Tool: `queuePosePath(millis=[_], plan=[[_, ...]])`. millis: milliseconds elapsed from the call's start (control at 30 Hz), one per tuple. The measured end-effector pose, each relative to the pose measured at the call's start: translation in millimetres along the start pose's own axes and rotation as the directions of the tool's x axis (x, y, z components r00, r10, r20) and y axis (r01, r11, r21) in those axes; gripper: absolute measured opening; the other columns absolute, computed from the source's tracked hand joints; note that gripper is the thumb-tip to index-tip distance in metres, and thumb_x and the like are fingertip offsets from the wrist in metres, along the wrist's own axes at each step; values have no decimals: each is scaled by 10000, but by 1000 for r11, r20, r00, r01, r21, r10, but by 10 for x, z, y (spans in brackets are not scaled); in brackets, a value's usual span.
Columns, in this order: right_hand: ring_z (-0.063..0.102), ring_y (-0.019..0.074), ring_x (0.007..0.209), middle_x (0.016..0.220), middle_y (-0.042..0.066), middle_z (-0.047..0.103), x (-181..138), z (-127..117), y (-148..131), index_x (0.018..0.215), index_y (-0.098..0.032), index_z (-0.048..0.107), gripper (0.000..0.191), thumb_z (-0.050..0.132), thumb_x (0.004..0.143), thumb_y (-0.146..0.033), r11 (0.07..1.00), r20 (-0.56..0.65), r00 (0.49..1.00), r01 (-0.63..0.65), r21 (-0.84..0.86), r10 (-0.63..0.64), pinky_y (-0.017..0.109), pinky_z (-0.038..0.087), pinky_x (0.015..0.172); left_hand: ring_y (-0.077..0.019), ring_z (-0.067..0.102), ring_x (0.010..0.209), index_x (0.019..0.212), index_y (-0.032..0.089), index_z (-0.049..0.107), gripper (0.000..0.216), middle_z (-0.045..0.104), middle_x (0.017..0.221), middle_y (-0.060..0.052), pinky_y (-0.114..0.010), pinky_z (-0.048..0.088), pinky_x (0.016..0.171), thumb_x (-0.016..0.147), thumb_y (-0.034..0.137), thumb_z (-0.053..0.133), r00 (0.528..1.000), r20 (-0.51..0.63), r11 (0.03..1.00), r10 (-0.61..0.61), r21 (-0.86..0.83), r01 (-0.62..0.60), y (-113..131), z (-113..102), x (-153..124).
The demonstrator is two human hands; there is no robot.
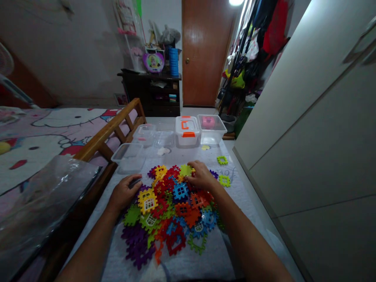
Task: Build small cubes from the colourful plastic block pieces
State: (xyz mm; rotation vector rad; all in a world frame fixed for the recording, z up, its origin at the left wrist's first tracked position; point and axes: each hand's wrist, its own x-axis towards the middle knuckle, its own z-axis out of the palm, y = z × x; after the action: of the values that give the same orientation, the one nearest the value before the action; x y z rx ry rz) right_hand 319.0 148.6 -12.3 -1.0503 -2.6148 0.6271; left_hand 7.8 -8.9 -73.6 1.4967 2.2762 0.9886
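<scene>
Interlocking plastic tiles (173, 207): loose heap on the counter (237, 192), beneath both hands' fingers. Left hand (125, 192) curled over a dark piece (135, 182), grasp not discernible. Right hand (202, 176) released, resting flat, apparently steadying the heap.

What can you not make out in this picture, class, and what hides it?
- Head view: what lies under the left hand and the right hand, covered by the palms; a grip cannot be told.
- Head view: the lower tiles of the pile, buried under the top ones.
- Head view: the pink item in the clear tub, too small and dim to name.
</scene>
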Motion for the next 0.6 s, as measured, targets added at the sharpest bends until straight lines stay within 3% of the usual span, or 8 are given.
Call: queuePosePath(millis=[133,267,467,600], plan=[[522,238,1086,1139,105,595,-142,-55,123,1174,-160,623,457,742,810,-409,994,-96,989,-110,23,112,348,415,939,-287,675,1056,1022,202,728,508,734,1132,-103,-417,498,1012,754,601,564,1000,1,1000,-5,5,5,-12,0,4],[522,245,1031,1074,105,602,-198,-70,147,1090,-154,644,419,738,811,-451,982,-65,981,-186,-24,184,346,410,898,-287,673,1062,1018,214,727,493,736,1140,-96,-411,502,1009,754,601,573,1000,1,1000,4,-3,-4,-10,-3,1],[544,217,954,1022,79,610,-253,-98,84,1024,-172,674,325,696,838,-438,994,59,992,-111,13,110,322,422,841,-275,681,1042,1028,207,725,499,738,1123,-90,-399,505,1002,759,593,560,1000,-6,1000,-2,3,2,28,-8,-13],[584,226,1033,1126,102,640,-328,-148,218,1176,-168,653,406,705,820,-355,984,40,996,-90,157,84,355,452,907,-271,684,1029,1014,211,724,490,741,1112,-84,-395,515,983,758,597,561,1000,-14,1000,3,10,-3,17,0,-14]])
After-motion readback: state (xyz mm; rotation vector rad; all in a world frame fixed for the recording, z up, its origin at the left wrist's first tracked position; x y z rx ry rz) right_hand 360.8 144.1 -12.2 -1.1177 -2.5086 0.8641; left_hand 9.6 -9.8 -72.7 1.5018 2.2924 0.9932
